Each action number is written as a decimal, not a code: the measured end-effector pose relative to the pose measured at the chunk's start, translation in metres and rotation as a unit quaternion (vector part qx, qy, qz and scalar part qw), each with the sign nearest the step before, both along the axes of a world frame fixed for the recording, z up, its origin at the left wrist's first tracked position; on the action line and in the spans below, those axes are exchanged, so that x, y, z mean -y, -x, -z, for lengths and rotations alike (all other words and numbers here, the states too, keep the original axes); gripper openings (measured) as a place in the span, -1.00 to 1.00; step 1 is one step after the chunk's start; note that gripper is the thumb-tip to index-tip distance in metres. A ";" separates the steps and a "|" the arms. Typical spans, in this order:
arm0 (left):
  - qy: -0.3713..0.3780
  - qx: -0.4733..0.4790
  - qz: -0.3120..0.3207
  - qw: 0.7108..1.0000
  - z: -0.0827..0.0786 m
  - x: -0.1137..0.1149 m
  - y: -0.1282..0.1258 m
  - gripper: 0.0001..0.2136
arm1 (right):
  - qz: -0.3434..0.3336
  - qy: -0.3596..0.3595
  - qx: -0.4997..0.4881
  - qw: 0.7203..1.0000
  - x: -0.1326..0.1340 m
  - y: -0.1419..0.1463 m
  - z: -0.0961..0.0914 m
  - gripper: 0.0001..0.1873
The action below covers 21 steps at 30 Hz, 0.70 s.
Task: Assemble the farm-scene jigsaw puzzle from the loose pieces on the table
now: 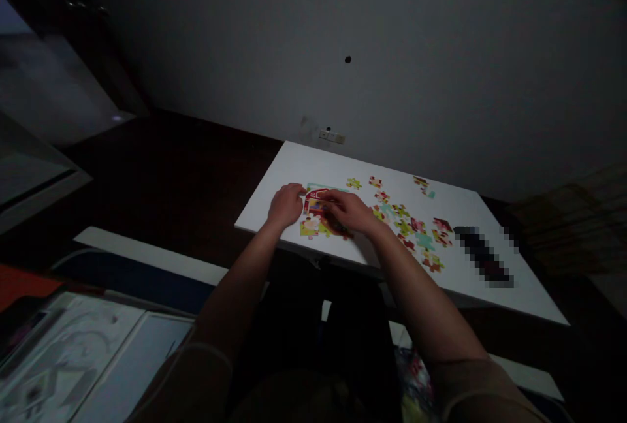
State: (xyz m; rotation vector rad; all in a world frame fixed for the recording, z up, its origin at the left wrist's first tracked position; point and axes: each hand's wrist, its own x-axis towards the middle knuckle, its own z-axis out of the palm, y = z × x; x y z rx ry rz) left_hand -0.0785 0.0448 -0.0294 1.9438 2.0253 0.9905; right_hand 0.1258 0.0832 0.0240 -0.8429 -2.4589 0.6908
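A partly assembled jigsaw puzzle (pixel 309 224) with a red barn picture and a pale green top edge lies near the front of the white table (pixel 264 198). My left hand (pixel 287 206) rests at its left edge, fingers reaching to the upper corner and holding nothing I can see. Over the puzzle's right half is my right hand (pixel 349 209), its fingers bent downward and apart on the picture. That hand hides part of the puzzle, and no piece shows between its fingers. Loose puzzle pieces (pixel 424 240) lie scattered to the right.
Further back lie a few separate pieces (pixel 353 183). A dark pixelated object (pixel 482 254) is near the table's right end. Behind the table stands a grey wall (pixel 235 51) with a socket strip (pixel 332 136). At lower left there is an open white box or case (pixel 132 371).
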 end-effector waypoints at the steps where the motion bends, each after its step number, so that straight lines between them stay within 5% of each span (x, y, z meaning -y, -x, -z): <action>1: -0.005 0.006 0.004 1.000 0.002 -0.002 0.000 -0.63 | 0.023 0.000 -0.001 1.000 0.005 -0.011 0.002 -0.64; 7: -0.035 0.073 0.019 0.997 0.003 -0.005 0.003 -0.65 | 0.046 -0.037 -0.001 0.998 0.051 -0.042 0.028 -0.60; 16: -0.021 -0.009 0.101 0.995 -0.001 0.084 -0.013 -0.68 | 0.070 -0.075 0.012 0.995 0.059 -0.041 0.052 -0.63; 21: 0.007 -0.053 0.071 0.996 0.001 0.086 -0.025 -0.64 | 0.068 -0.070 0.003 0.995 0.060 -0.043 0.049 -0.64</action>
